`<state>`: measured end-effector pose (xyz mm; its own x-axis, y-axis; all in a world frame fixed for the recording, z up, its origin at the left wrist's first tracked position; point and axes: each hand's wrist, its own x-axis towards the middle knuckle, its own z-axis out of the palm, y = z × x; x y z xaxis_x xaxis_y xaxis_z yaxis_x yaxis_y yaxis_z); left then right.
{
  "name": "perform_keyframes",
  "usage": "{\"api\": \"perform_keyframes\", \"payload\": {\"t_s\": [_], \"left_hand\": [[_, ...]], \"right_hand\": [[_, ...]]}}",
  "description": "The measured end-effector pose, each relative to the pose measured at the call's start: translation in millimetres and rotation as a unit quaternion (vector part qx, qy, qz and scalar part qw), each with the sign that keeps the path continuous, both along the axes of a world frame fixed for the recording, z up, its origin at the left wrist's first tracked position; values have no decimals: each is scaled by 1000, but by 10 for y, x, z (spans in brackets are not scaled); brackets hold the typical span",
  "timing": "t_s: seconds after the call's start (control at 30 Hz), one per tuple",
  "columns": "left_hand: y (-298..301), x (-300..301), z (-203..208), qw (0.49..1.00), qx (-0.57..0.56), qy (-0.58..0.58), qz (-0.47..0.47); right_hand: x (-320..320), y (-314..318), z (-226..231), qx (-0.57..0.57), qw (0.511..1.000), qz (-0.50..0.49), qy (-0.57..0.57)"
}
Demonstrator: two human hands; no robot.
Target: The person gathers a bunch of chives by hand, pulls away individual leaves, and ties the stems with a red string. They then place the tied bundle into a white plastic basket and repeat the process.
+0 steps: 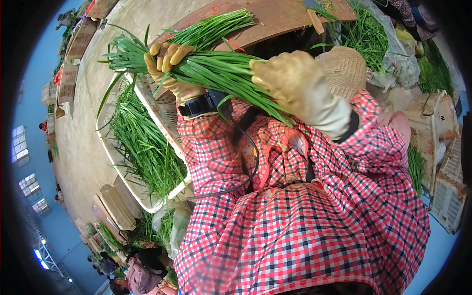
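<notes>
My left hand (pixel 169 66), in a tan work glove, is wrapped round a bunch of garlic chives (pixel 209 71) held out over my lap. Leaf tips stick out past it to the left. My right hand (pixel 292 78), gloved too and a little blurred, is closed at the bunch's right end, with its fingers against the stems. Some strands hang loose below it. Beyond my hands, another bunch of chives (pixel 211 29) lies on the brown table (pixel 196 14), near a red tie (pixel 236 45).
A white plastic basket (pixel 118 164) of loose chives stands to my left. More chives (pixel 366 37) sit in clear plastic at the far right, near a wooden-handled tool (pixel 315 22). Crates (pixel 427 113) stand at the right. Other people (pixel 142 273) are at lower left.
</notes>
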<state>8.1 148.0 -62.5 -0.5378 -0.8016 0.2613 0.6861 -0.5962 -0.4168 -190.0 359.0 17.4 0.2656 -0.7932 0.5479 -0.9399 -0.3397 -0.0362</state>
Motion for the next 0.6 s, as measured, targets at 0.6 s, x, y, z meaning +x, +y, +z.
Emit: {"api": "perform_keyframes", "payload": {"t_s": [0.6], "left_hand": [[160,148,258,973,-200,-10,114]], "right_hand": [[-478,559,-273,99,984,-53,-135]]}}
